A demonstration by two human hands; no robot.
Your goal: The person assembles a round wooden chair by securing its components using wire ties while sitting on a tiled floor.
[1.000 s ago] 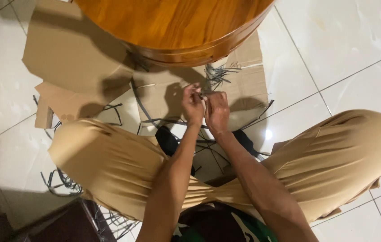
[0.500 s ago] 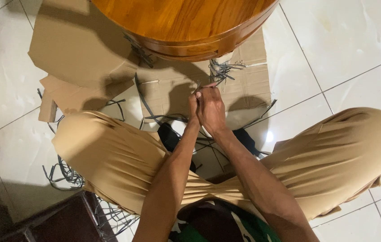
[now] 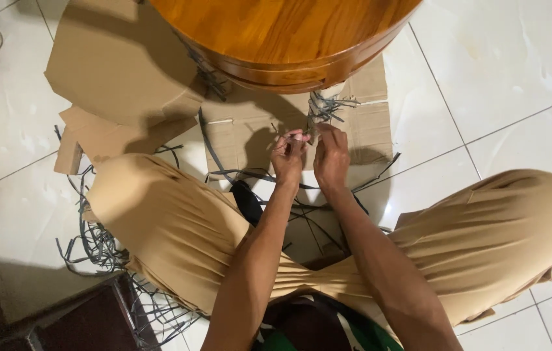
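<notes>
My left hand [image 3: 289,156] and right hand [image 3: 332,156] pinched a grey strip [image 3: 302,135] together, just below the wooden drum [image 3: 282,39]; best I gripped close, keeping it taut.
</notes>
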